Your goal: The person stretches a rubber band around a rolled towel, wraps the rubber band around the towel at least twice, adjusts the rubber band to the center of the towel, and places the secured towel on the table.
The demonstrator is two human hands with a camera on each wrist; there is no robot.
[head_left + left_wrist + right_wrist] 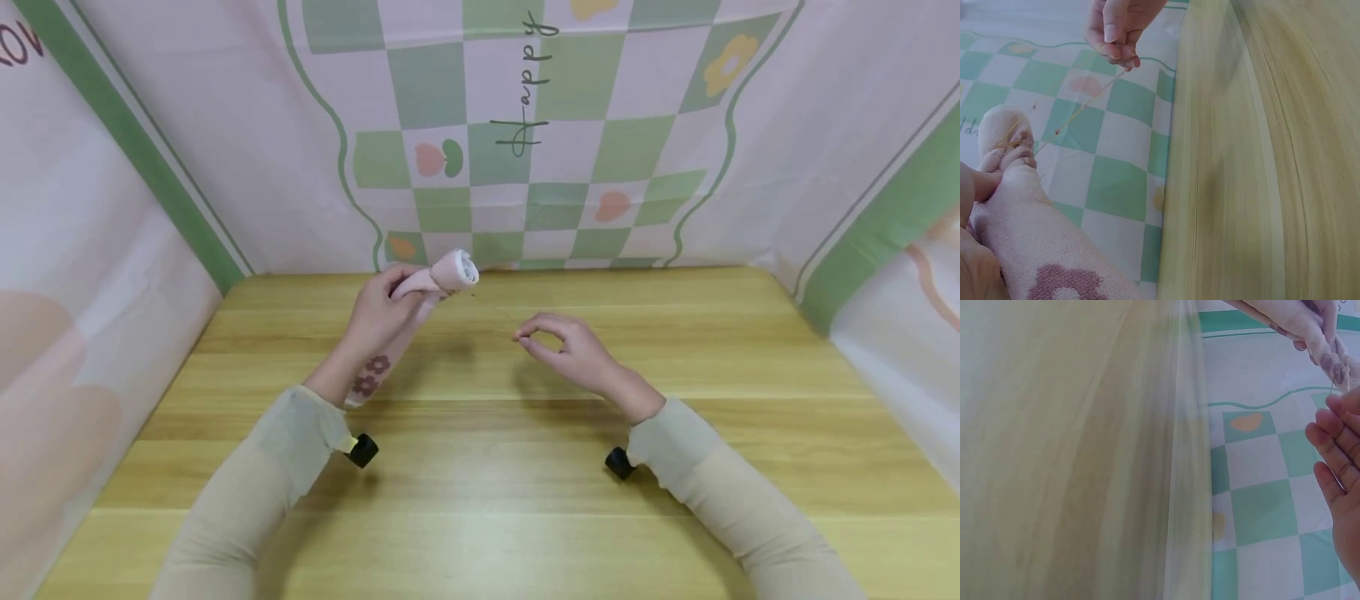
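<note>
The left hand (382,312) grips a rolled pink sock (438,279) (soft, light, best held mid-roll); the right hand (573,350) pinches a thin elastic band (1079,111) running to it.

The wooden table (1260,156) is motion-blurred in both wrist views. The thin thread (1079,112) is too fine to be resolved in the head view. The right hand (1341,481) is cut off by the right edge of the right wrist view, and the rolled pink sock (1029,225) by the near edge of the left wrist view.
</note>
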